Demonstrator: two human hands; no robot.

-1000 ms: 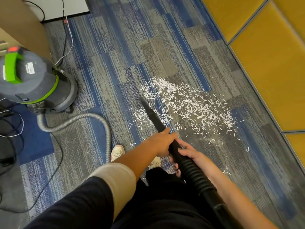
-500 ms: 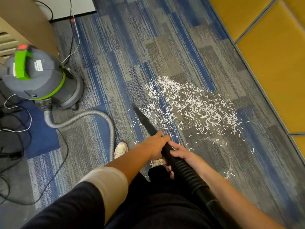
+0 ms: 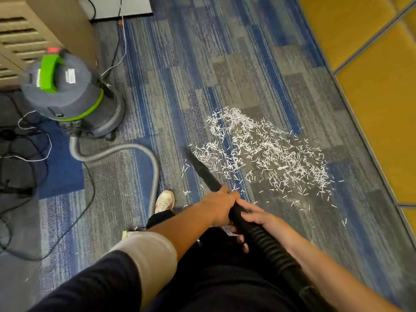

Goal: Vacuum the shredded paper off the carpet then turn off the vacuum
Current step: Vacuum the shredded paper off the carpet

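- My left hand [image 3: 221, 204] grips the black nozzle [image 3: 203, 170] at its near end, fingers wrapped right round it.
- My right hand [image 3: 254, 218] sits just behind the left, fingers curled over and under the black ribbed hose [image 3: 267, 243] where it meets the nozzle.
- The nozzle slants down and away from me, and its tip is at the left edge of the shredded paper [image 3: 265, 149].
- The shredded paper lies in a broad white scatter on the blue and grey carpet [image 3: 202, 64], to the right of the nozzle and reaching toward the yellow wall panel [image 3: 371, 97]. A few loose strips lie nearer my feet.
- The vacuum [image 3: 69, 93], grey with green trim, stands upright at the far left beside a slatted cabinet [image 3: 33, 30].
- A grey hose [image 3: 126, 149] loops from the vacuum's base across the carpet toward my shoe [image 3: 165, 200].
- Cables [image 3: 27, 140] trail over the floor left of the vacuum.
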